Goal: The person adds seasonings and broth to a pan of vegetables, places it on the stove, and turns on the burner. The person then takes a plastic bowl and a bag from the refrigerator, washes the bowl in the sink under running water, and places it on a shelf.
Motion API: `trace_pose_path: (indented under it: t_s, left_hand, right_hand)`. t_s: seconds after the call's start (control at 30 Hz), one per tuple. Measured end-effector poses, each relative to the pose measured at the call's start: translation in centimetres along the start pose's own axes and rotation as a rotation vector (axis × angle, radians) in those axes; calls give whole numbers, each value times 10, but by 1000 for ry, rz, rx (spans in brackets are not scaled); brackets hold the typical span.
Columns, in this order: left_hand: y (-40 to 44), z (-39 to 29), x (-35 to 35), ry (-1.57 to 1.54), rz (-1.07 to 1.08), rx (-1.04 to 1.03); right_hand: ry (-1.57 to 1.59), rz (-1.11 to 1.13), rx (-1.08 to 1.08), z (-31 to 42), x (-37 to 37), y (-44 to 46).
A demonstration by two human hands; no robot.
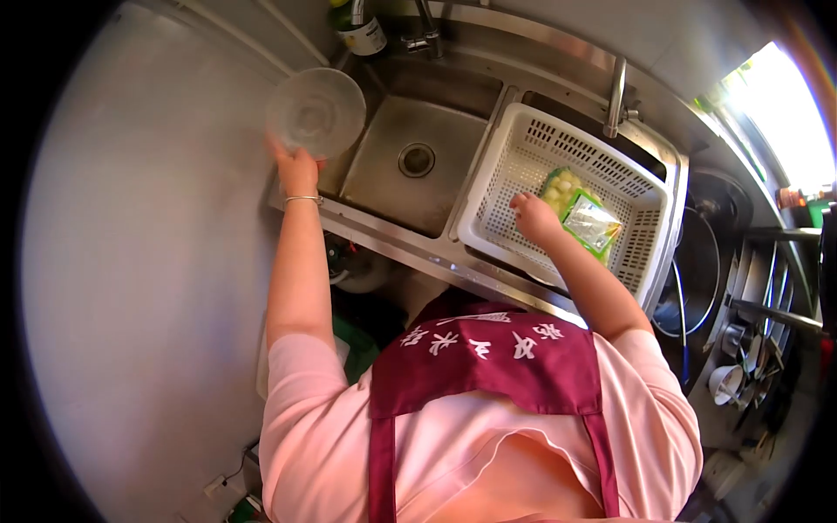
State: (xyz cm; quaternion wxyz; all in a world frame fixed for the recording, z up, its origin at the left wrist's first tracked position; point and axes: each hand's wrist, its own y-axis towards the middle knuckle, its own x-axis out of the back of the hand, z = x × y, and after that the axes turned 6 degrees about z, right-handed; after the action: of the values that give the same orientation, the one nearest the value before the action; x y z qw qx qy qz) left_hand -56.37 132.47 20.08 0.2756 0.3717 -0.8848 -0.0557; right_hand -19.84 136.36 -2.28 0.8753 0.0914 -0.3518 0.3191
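My left hand [297, 166] grips the lower rim of a translucent round bowl [316, 112], which is tilted above the left end of the metal sink [410, 157]. Over the white perforated basket [499, 166], my right hand [534, 216] hovers with its fingers curled together; whether anything small is between them is hidden. Just right of that hand, a bag of pale round pieces [565, 187] and a clear packet with a green border [591, 221] lie in the basket.
Two faucets [427, 39] [616, 100] rise behind the basins. A green bottle [362, 35] stands at the back left corner. To the right are a large metal pan [697, 270], a small white bowl [725, 383] and hanging utensils. A wall borders the left side.
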Motion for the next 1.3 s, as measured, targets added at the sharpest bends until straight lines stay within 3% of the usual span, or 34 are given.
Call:
trace_pose_path:
  t_s: [0.03, 0.23, 0.37, 0.5, 0.57, 0.63, 0.73, 0.83, 0.9, 1.03, 1.07, 1.13, 1.2, 1.3]
  left_hand:
    - [-5, 8, -1, -179, 62, 214]
    - [-6, 67, 9, -697, 255, 462]
    - [32, 92, 4, -752, 274, 510]
    - [138, 170, 3, -790, 388, 642]
    - [185, 202, 11, -758, 436, 680]
    - [230, 231, 15, -725, 485, 717]
    - [282, 254, 15, -666, 557, 712]
    - [306, 249, 20, -624, 512, 802]
    - [317, 254, 20, -838, 585, 827]
    - [330, 256, 20, -797, 577, 797]
    - [333, 256, 20, -788, 577, 745]
    - [336, 263, 18, -766, 581, 713]
    - [339, 271, 12, -708, 600, 680]
    - [352, 278, -4, -664, 616, 561]
  right_hand:
    - [-50, 3, 4, -5, -2, 0]
    - [-328, 132, -36, 16, -29, 26]
    - [-469, 193, -81, 32, -57, 69]
    - [-545, 253, -143, 70, -69, 152]
    - [-499, 309, -339, 107, -56, 201]
    - [-410, 51, -427, 142, -29, 253]
    - [-227, -485, -112, 206, 6, 341]
    - [-255, -546, -28, 259, 21, 442]
    - [-303, -582, 86, 275, 11, 500]
    - [-283, -522, 9, 281, -17, 589]
    - [-204, -599, -7, 275, -22, 611]
    - [-117, -663, -41, 272, -25, 627]
    - [58, -512, -145, 265, -20, 640]
    - [-147, -600, -55, 261, -20, 655]
